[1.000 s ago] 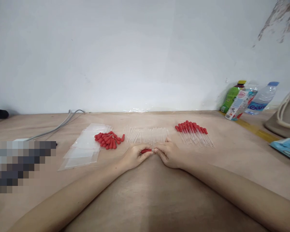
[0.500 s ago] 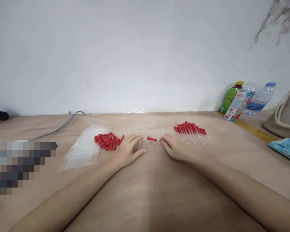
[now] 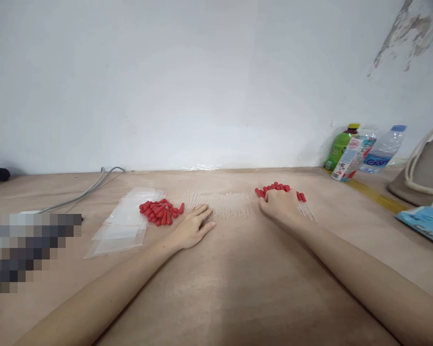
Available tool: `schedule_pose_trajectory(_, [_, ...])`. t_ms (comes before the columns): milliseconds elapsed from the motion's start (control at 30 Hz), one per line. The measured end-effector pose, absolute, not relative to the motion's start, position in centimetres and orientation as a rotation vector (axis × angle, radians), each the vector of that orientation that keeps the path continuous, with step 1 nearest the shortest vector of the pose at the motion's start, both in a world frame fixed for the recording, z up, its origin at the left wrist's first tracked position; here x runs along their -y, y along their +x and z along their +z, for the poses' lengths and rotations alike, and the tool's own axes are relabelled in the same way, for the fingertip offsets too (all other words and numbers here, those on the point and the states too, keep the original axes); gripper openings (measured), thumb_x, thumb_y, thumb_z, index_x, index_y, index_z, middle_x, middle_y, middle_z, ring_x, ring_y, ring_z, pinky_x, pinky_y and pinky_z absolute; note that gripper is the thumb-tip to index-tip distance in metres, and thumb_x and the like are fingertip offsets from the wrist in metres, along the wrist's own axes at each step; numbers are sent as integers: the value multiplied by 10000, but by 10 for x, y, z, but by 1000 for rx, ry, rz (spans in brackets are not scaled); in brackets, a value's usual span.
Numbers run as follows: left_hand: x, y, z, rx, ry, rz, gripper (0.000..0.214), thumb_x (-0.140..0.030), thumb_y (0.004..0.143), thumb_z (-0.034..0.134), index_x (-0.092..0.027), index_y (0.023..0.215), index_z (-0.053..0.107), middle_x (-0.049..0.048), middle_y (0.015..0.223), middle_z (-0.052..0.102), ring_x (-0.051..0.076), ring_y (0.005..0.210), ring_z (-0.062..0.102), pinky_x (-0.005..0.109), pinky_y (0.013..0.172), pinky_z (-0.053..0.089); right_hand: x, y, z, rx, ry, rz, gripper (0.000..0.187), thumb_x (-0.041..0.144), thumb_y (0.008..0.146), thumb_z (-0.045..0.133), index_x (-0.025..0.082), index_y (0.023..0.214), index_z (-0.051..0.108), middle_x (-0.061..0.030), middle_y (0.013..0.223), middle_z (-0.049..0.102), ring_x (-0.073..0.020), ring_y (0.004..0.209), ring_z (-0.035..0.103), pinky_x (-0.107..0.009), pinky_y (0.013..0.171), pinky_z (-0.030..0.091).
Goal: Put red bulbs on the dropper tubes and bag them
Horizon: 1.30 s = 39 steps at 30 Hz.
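Observation:
My left hand lies flat on the wooden table with its fingers spread, between a heap of red rubber bulbs and a row of clear glass dropper tubes. It holds nothing. My right hand rests palm down on the pile of assembled droppers with red bulbs, covering most of it. Its fingers are hidden from view on the far side, so what they grip does not show.
Clear plastic bags lie left of the bulbs. A grey cable runs along the back left. Three bottles stand at the back right by the wall, with a beige bag and a blue packet nearby.
A second ago both hands held a red bulb and tube together at the centre. My right hand has since carried the dropper to the right pile; my left hand has opened flat.

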State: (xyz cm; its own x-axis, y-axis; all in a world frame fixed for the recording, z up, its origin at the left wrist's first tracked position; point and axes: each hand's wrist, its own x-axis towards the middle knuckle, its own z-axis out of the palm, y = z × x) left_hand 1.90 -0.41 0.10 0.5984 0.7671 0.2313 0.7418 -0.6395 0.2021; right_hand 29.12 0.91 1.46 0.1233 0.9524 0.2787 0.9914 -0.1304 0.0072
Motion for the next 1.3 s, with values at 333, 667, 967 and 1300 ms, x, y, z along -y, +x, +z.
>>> schedule_pose_trajectory(333, [9,32,-3,-1266,2757,623,533,-465,844,344,-145,1269,370,119,1357,312,211,1260,255,369,1017,259,-8,284,12,1997,-2123,-381,344,309,802,340,130,649,591,-101,657,621,-207,631,544,-392,728,223])
schedule_pose_trajectory(667, [-20,-6,21,-2180,2716,611,457,-450,843,295,-169,1156,475,150,1242,446,316,1199,313,539,961,157,-8,266,4,2003,-2102,-195,348,340,794,333,142,668,591,-96,677,627,-225,674,567,-398,730,233])
schedule_pose_trajectory(967, [-20,0,5,-1904,2831,417,425,-470,856,257,-177,966,544,100,971,621,255,981,524,462,922,230,-7,268,6,2028,-2191,-179,327,280,786,327,128,694,602,-99,671,622,-221,647,569,-406,729,235])
schedule_pose_trajectory(1300, [-18,10,14,-1870,2901,583,473,-447,846,299,-146,1180,445,115,1179,512,259,1130,402,426,978,196,3,276,10,2047,-2180,-279,313,270,789,350,109,707,606,-130,715,638,-232,659,574,-393,691,239])
